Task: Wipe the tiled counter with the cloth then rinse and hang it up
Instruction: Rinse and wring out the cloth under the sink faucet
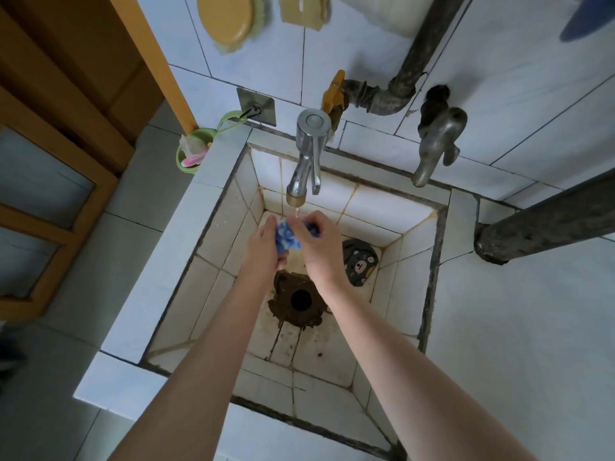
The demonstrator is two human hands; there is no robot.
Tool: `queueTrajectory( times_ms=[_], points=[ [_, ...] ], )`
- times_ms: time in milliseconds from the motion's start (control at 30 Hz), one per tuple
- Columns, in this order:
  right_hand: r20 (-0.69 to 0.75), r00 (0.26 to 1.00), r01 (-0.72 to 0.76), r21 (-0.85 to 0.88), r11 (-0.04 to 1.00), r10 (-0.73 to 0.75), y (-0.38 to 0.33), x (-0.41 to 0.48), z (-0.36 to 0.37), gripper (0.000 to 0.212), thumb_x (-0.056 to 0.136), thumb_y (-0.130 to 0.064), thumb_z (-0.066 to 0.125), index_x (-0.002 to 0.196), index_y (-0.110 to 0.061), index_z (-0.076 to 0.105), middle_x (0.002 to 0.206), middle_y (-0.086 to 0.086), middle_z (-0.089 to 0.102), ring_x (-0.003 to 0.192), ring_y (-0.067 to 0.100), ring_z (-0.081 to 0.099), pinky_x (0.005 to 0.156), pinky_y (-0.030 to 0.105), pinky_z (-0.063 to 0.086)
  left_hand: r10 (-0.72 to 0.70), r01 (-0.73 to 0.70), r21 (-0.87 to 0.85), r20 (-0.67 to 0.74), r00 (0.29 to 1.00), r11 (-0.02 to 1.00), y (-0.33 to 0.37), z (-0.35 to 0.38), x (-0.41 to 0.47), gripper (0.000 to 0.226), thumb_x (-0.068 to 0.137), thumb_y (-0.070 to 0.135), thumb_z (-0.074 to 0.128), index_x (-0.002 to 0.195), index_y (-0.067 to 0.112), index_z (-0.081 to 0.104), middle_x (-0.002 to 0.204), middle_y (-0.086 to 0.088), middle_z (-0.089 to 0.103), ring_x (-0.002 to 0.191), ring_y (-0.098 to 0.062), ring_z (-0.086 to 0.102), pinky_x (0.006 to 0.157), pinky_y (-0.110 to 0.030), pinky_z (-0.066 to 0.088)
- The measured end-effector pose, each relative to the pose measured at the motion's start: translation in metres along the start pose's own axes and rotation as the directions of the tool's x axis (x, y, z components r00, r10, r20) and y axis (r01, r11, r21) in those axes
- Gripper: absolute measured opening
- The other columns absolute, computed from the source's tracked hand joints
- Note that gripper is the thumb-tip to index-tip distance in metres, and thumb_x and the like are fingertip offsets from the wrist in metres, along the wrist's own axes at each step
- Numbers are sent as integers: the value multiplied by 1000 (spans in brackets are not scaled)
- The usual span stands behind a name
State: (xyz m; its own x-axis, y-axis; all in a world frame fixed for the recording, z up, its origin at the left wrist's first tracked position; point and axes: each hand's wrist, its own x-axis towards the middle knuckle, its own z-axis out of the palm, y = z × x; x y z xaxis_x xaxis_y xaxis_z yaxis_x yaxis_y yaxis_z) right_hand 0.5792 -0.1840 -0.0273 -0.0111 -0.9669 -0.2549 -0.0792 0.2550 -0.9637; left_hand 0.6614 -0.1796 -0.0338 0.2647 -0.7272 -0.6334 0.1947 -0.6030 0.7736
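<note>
L hand, R hand grip cloth under tap; drain below.

Bare left forearm, bare right forearm

Bear-faced drain cover lies on the basin floor just right of the right hand. Open drain hole, ringed with brown grime, sits nearer the viewer than both hands. Dull old tap and yellow valve handle are fixed to the wall beyond. Green cup hangs from a wall hook well left of the left hand.
</note>
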Motion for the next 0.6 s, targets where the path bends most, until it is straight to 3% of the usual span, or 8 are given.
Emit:
queueTrajectory(
  times_ms=[100,233,267,300,333,400,500,600],
  points=[
    [35,998,-48,1,999,48,1,-9,17,8,97,-20,47,93,-15,43,89,8,52,77,20,55,70,34,52,19,-18,42,-20,1000,999,-1,2,0,46,101,38,29,118,6,55,100,-15,63,83,-22,62,63,-27,48],
    [55,997,-59,4,998,59,-1,-3,25,11,99,-24,42,94,-15,38,88,14,52,74,24,54,67,37,50,-1,5,56,-70,998,998,1,3,4,41,101,25,33,134,2,41,130,-18,52,109,-22,54,94,-32,43],
    [65,997,-49,-46,998,52,0,2,23,13,100,-25,42,95,-13,39,84,12,53,73,25,55,65,36,49,-35,50,143,-112,993,988,9,5,1,46,100,21,37,140,1,30,137,-16,45,117,-21,49,99,-29,38],
    [71,996,-46,-101,994,54,1,6,23,16,100,-27,41,97,-11,42,82,9,55,72,25,57,64,35,49,35,27,401,-146,989,916,7,4,-2,54,98,21,41,144,1,20,142,-15,38,122,-20,45,102,-27,34],
    [77,995,-53,-145,988,64,1,10,22,21,100,-30,39,99,-10,45,81,5,56,72,21,59,62,32,49,44,21,434,-139,989,901,6,1,2,56,98,23,43,144,3,20,141,-14,39,120,-20,46,100,-27,36],
    [58,993,-98,-150,984,108,1,15,21,28,101,-34,36,100,-10,50,79,-1,57,70,13,58,60,21,45,-14,23,85,-105,994,996,0,-1,5,36,99,32,40,125,9,48,114,-12,55,92,-17,57,83,-32,47],
    [0,993,-113,-97,989,114,-5,16,15,26,102,-26,32,101,-7,48,84,-1,53,72,8,53,58,10,42,54,-45,98,-91,994,994,3,-1,3,30,101,34,32,83,20,51,74,-1,53,60,-12,50,56,-25,45],
    [81,996,-39,-25,999,41,1,3,13,10,101,-15,37,98,-9,44,99,3,43,85,9,48,68,14,44,57,-49,60,-130,990,997,9,-1,5,33,101,33,31,100,9,53,80,-6,56,64,-14,53,52,-22,46]
  ],
)
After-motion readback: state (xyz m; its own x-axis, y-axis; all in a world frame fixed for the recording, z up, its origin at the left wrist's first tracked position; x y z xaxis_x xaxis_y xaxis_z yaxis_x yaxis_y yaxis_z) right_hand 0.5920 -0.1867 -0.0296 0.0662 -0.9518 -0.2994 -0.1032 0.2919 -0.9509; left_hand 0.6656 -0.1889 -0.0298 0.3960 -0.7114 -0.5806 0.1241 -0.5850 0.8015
